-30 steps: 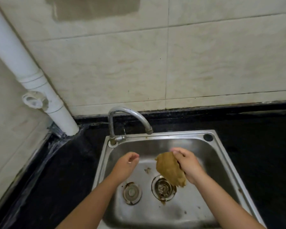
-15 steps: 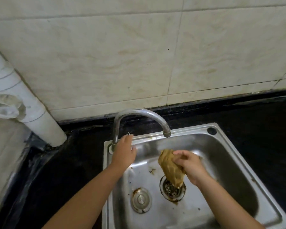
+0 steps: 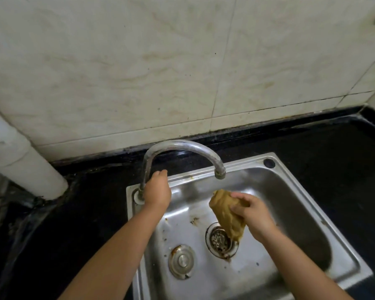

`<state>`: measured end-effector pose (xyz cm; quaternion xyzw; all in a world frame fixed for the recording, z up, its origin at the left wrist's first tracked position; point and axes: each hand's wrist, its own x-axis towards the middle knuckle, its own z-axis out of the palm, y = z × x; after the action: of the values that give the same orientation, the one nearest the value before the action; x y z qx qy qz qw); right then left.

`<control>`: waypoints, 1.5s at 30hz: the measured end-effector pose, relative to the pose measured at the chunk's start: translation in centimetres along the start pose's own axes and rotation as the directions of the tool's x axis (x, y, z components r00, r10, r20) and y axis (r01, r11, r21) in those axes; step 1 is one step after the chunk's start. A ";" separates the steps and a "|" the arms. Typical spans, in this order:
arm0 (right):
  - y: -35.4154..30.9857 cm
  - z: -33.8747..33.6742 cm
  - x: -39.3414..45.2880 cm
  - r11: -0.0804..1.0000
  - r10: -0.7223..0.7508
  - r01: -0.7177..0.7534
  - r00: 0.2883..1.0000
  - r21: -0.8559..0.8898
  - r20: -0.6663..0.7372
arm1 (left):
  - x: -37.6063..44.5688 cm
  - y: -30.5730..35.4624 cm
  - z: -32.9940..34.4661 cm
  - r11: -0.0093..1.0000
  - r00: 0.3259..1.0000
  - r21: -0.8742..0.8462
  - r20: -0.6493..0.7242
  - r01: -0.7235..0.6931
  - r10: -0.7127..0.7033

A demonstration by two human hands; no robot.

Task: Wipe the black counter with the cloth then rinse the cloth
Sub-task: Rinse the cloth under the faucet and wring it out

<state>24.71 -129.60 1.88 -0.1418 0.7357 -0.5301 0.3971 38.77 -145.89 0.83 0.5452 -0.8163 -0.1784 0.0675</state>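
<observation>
While no water is showing at the spout, the person is readying the rinse. The right hand (image 3: pixel 252 215) is gripping the bunched mustard-brown cloth (image 3: pixel 226 213), fingers curled round its upper part, so that the cloth is hanging inside the rectangular stainless-steel sink (image 3: pixel 307 213), a little below and to the right of the spout and just above the round perforated drain strainer (image 3: pixel 220 240) — a sensible spot, since runoff would be falling straight into the drain. The left hand (image 3: pixel 157 191) is reaching to the base of the curved, dull chrome gooseneck tap (image 3: pixel 182 146), its fingers bent towards the upright pipe; whether they are actually closing on a valve or merely touching it cannot be told, as the hand is hiding that part. The reach is probably for turning the water on.

The cloth is looking soft, limp and creased, bunched into a thick wad. The sink's metal is reflecting light in smooth patches but carrying rust-coloured stains around the strainer and around the round metal plug (image 3: pixel 181 261) beside it. The glossy black counter (image 3: pixel 325 152) is surrounding the sink, meeting cream marbled wall tiles (image 3: pixel 117 72) — and a white plastic pipe (image 3: pixel 24 156) is slanting down at the left.
</observation>
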 end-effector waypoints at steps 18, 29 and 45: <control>-0.4 1.0 -0.1 0.984 0.021 -0.019 1.000 0.176 -0.010 | -1.7 -0.9 0.3 0.938 0.997 -0.347 -0.072 -0.003 -0.024; -0.3 1.5 0.8 0.969 0.059 -0.053 0.998 0.242 -0.018 | -2.0 -1.2 0.6 0.941 0.999 -0.337 -0.037 0.004 -0.017; -0.1 2.6 1.3 0.935 0.106 -0.095 0.994 0.340 -0.012 | -7.7 1.9 6.1 0.683 0.972 -0.694 0.199 0.228 -0.122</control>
<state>25.76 -132.26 1.09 -0.0255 0.6454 -0.6300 0.4312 38.36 -136.85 -3.53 0.5385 -0.6302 -0.5224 0.1996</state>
